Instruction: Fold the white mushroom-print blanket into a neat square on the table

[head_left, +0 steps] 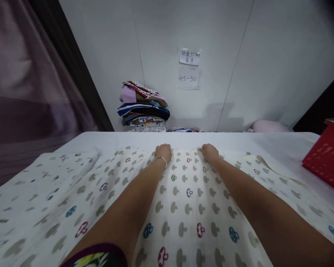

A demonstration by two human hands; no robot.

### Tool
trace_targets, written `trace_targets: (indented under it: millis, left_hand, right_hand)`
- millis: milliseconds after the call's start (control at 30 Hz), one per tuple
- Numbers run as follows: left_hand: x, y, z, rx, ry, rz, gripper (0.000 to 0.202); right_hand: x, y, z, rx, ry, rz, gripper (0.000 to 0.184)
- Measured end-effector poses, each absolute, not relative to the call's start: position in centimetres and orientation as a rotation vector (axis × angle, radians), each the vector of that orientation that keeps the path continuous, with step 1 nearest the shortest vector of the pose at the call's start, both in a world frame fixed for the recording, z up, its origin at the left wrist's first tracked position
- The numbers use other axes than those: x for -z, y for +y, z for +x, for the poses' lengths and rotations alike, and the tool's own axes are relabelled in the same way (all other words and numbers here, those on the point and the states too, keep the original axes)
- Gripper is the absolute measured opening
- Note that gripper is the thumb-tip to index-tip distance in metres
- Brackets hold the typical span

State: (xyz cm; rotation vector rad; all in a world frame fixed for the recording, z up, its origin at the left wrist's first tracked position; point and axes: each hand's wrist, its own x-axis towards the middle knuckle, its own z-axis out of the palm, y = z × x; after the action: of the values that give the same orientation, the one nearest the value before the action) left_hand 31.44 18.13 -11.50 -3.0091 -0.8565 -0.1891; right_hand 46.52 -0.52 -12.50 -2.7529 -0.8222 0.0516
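A white cloth printed with grey, red, blue and green mushrooms (180, 200) lies spread over the white table. Both my arms reach out over it to its far edge. My left hand (163, 152), with a bracelet at the wrist, is closed on that edge, fingers curled under and mostly hidden. A short way to the right, my right hand (210, 152) pinches the same edge. Between the hands the fabric runs fairly flat, while its left part is rumpled and its right side has a turned-over corner (263, 161).
A pile of folded fabrics (144, 107) stands beyond the table's far edge (225, 137), against the wall. At the right is a red basket (327, 155). A pinkish curtain (25, 92) hangs on the left, and paper notes (189, 78) are stuck to the wall.
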Motion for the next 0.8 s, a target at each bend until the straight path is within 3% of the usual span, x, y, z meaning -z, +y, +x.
trace_targets:
  millis: [267,467,800]
  left_hand:
    - [11.6,19.0,31.5,0.246,-0.768,-3.050,0.025]
    - [10.5,19.3,31.6,0.231,-0.687,-3.081,0.022]
    - [5.9,17.2,25.6,0.322,-0.448,-3.164,0.026]
  right_hand:
    - [12.7,-0.2,47.3,-0.035,-1.017,-2.829,0.029]
    - [11.8,0.3,47.5,-0.090,-1.108,-2.869,0.020]
    - [7.5,-3.7,44.7,-0.043,-1.209,-2.755,0.029]
